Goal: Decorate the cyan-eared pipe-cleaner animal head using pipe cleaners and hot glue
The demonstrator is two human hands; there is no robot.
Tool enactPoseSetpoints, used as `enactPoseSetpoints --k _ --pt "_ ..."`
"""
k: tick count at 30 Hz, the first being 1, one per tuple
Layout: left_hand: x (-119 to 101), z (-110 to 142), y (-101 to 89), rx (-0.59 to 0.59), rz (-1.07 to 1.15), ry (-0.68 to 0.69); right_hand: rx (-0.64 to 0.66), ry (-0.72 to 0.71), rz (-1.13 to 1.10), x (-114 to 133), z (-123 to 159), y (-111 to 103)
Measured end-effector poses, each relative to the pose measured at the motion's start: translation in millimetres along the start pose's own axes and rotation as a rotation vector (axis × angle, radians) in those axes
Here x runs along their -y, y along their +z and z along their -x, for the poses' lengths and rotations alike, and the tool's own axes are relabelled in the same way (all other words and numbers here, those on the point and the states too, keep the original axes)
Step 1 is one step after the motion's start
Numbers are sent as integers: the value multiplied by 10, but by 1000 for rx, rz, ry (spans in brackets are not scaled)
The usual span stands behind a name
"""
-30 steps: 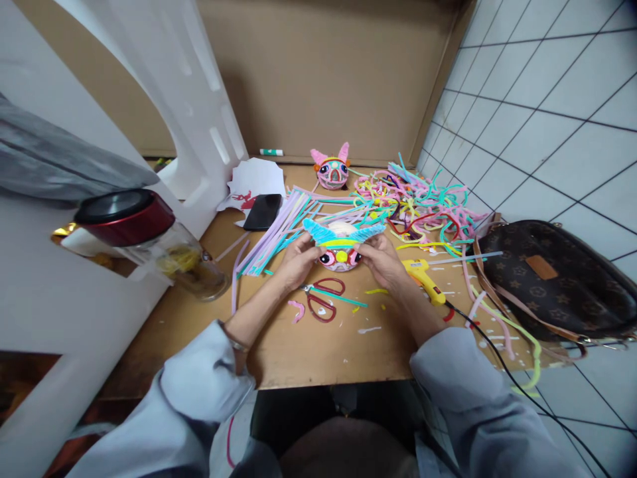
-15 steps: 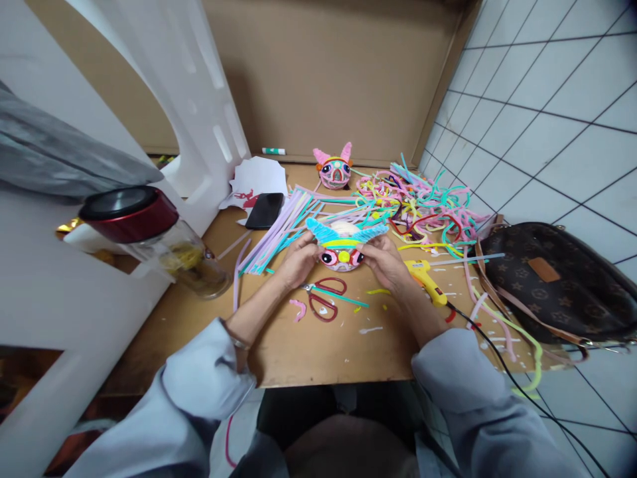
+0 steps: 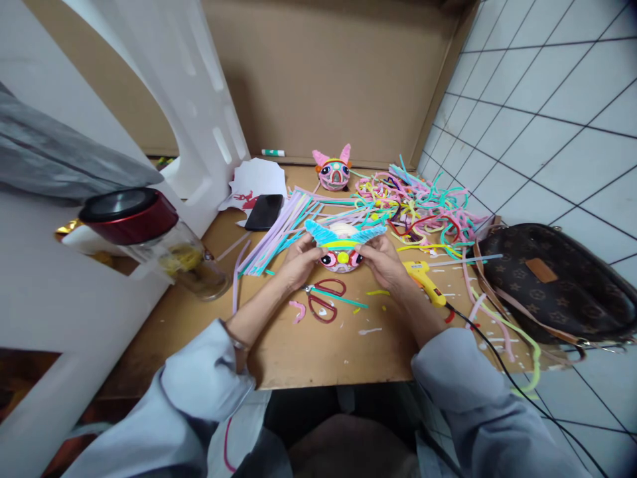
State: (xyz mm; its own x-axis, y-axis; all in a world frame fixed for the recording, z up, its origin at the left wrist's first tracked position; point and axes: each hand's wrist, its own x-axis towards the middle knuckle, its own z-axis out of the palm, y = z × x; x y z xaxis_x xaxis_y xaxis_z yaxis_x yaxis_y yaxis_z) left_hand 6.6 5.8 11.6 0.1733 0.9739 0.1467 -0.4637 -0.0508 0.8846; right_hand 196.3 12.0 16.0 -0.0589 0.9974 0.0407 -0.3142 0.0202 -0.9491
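Note:
Between my hands is a pipe-cleaner animal head (image 3: pixel 342 259) with blue ears, pink-ringed eyes and a yellow nose. My left hand (image 3: pixel 301 260) grips its left side, thumb pressed near the eye. On the other side, my right hand (image 3: pixel 382 260) pinches it below the right ear. Fingers behind the head are partly hidden. Just below it on the table lie red-handled scissors (image 3: pixel 326 300) and a teal pipe cleaner (image 3: pixel 343 298). A yellow glue gun (image 3: pixel 425 282) rests beside my right forearm.
A finished-looking pink-eared head (image 3: pixel 333 172) stands at the back. Bundled pipe cleaners (image 3: pixel 279 232) and a tangled pile (image 3: pixel 423 206) lie behind my hands. A phone (image 3: pixel 264 212) and a glass bottle (image 3: pixel 164 242) are left; a brown handbag (image 3: pixel 562 282) is right, with the glue gun's black cord (image 3: pixel 490 342) nearby.
Hardly anything differs. Both hands keep their hold on the blue-eared head, and the whole view has shifted very slightly.

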Motion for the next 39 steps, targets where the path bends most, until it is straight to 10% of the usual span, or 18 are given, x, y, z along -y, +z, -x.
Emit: enactPoseSetpoints --k 39 --pt "134 -71 -181 -132 -208 72 -132 197 71 166 -51 95"
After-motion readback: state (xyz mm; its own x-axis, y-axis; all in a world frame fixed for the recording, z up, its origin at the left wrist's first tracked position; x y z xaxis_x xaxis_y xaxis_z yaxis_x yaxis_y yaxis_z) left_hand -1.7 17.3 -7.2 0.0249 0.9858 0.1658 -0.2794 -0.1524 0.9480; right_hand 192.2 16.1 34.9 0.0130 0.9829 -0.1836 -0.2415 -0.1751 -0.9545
